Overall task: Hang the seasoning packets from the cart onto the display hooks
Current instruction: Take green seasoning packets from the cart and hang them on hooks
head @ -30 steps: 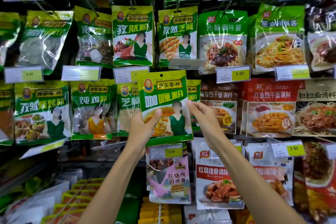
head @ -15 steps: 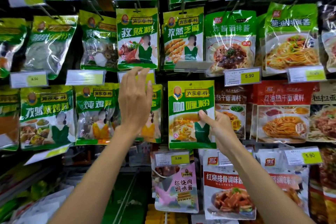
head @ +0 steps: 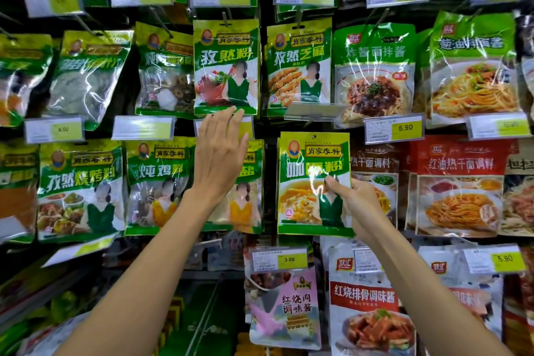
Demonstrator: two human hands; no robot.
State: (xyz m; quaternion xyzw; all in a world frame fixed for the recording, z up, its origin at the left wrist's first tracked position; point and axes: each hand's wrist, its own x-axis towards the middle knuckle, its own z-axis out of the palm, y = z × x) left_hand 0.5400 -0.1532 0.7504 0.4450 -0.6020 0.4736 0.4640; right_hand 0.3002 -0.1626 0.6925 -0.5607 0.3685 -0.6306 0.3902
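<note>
The right hand (head: 357,199) pinches the right edge of a glossy green and yellow seasoning packet (head: 313,182), thumb on the front, holding it upright in the middle row of the display wall, just left of the brown noodle packets. The left hand (head: 221,153) is flat with straight fingers and holds nothing. Its fingertips (head: 228,114) reach the white and yellow price tag (head: 247,128) under the green cumin powder packet (head: 226,66).
</note>
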